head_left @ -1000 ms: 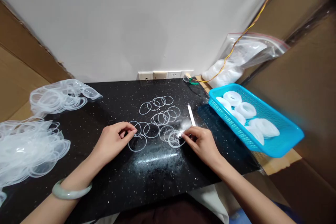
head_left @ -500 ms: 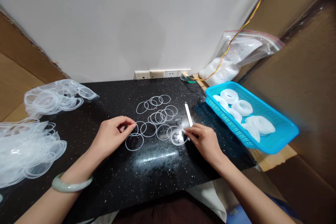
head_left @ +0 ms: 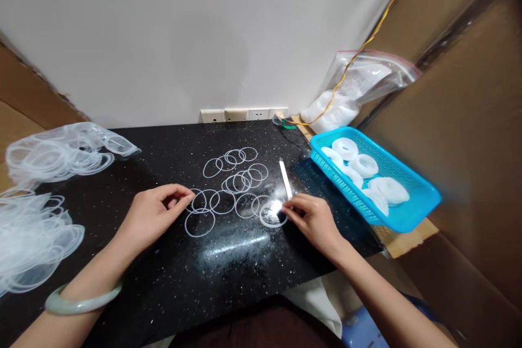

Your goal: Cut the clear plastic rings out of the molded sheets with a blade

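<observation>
My left hand (head_left: 157, 211) is closed in a pinch. Its thumb and forefinger meet on the edge of a thin translucent ring (head_left: 199, 212) at the left end of the front row. Opposite it, my right hand (head_left: 314, 221) pinches the right side of a thicker-looking ring (head_left: 272, 225), which may be more than one lying together. Between both hands, several loose overlapping rings (head_left: 223, 213) lie flat in uneven rows. Just beyond my right fingers lies a slim white stick, like a pen or knife (head_left: 285, 178).
Bags of clear rings (head_left: 44, 160) and a big loose heap (head_left: 32, 244) cover the black speckled tabletop's (head_left: 171, 288) left side. At right stands a blue basket (head_left: 420, 215) with white ring bundles. Behind it are a plastic bag (head_left: 334, 111), wall sockets (head_left: 236, 115) and a yellow cable (head_left: 346, 70).
My left hand has shifted slightly left relative to the rings. By my right hand, the offset rings now sit more closely together. The whole view has swung a little to the right.
</observation>
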